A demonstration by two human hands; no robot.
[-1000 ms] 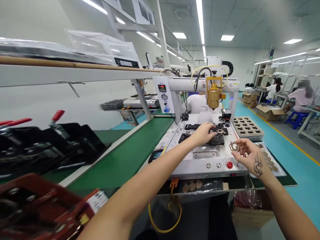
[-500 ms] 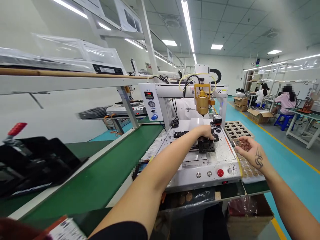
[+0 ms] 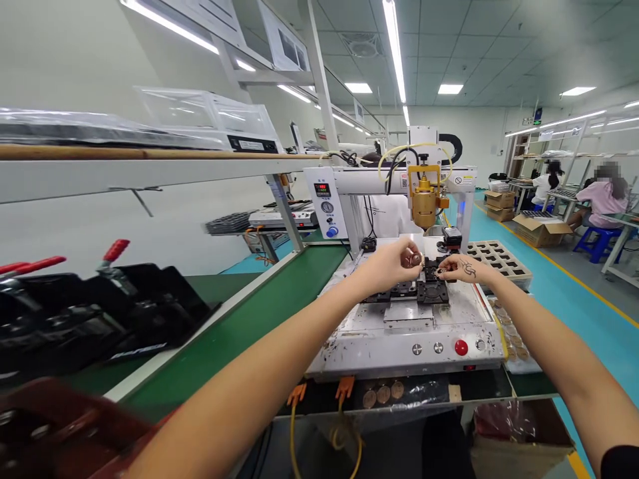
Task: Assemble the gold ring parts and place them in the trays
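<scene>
A small round disc (image 3: 416, 260) with a dark face and a bright rim is pinched in my left hand (image 3: 394, 263), raised just left of the black fixture (image 3: 433, 291). My right hand (image 3: 460, 267) is over the fixture's right side. Its fingertips are closed on the edge of another round disc (image 3: 440, 272), mostly hidden by the fingers. The fixture sits on the white bed (image 3: 359, 332) of a bench machine. Above and behind both hands hangs the machine's brass-coloured head (image 3: 424, 205).
Right of the machine stand a beige compartment tray (image 3: 500, 259) and a sheet of round discs (image 3: 514, 339). A green conveyor belt (image 3: 249, 316) runs along the left, with black clamp fixtures (image 3: 144, 306) beyond it. A red button (image 3: 461, 347) is on the machine's front. Other people sit at far right.
My right hand has moved left from beside the tray to the fixture, bringing its disc. My left hand has lifted off the fixture with a disc. The view has turned slightly left.
</scene>
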